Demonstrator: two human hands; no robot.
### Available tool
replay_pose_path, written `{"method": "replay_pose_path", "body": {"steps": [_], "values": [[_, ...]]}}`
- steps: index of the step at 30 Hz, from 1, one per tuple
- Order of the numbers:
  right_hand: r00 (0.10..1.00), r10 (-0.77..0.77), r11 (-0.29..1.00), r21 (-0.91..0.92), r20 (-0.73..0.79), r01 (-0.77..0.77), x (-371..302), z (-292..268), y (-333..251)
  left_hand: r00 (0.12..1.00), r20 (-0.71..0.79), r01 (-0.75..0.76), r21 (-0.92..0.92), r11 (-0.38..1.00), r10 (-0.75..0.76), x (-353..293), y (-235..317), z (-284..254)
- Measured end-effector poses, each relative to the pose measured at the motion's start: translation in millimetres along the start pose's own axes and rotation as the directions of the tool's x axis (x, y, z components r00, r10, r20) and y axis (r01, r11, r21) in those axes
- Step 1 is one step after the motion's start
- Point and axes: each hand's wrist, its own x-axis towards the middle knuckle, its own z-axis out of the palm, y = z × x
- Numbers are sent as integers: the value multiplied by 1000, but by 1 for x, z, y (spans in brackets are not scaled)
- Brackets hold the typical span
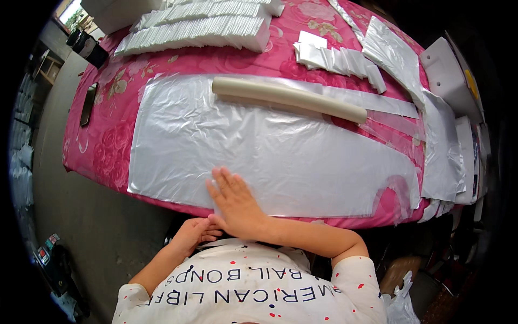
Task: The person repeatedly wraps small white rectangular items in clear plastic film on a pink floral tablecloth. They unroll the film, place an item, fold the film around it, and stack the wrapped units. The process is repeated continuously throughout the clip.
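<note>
A stack of thin silvery-white plastic sheets or bags [270, 156] lies spread across the near half of the table. My right hand [234, 198] rests flat on its near edge, fingers stretched out and a little apart. Just below it, at the table's front edge, is my left hand [195, 235]. Its fingers are curled together close to my right thumb; what they hold, if anything, is hidden. A cream-coloured tube or rod [288, 99] lies across the far side of the plastic, slanting down to the right.
A pink flowered cloth [110, 143] covers the table. Long rows of folded white packets [199, 32] stand at the back, with a smaller fanned row [340, 60] to their right. A phone [88, 104] lies at left. More plastic film [440, 146] and white foam boxes [450, 75] are at right.
</note>
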Motion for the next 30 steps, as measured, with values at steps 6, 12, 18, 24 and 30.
{"method": "replay_pose_path", "body": {"steps": [6, 12, 18, 24, 30], "values": [[978, -186, 982, 15, 93, 186, -2, -7, -1, 960, -95, -214, 357, 909, 264, -6, 11, 5], [924, -329, 926, -124, 195, 356, -12, -63, 30, 805, 148, -428, 815, 390, 575, -21, 49, 42], [930, 17, 998, 58, -366, 5, -15, -162, 120, 545, 300, -549, 833, 63, 783, -12, 69, 49], [394, 559, 816, 570, -730, -101, -38, -286, 284, 464, 414, -592, 803, -73, 783, 7, 105, 50], [354, 557, 733, 245, -751, -635, -47, -315, 360, 381, 415, -667, 742, -65, 826, 67, 196, 79]]}}
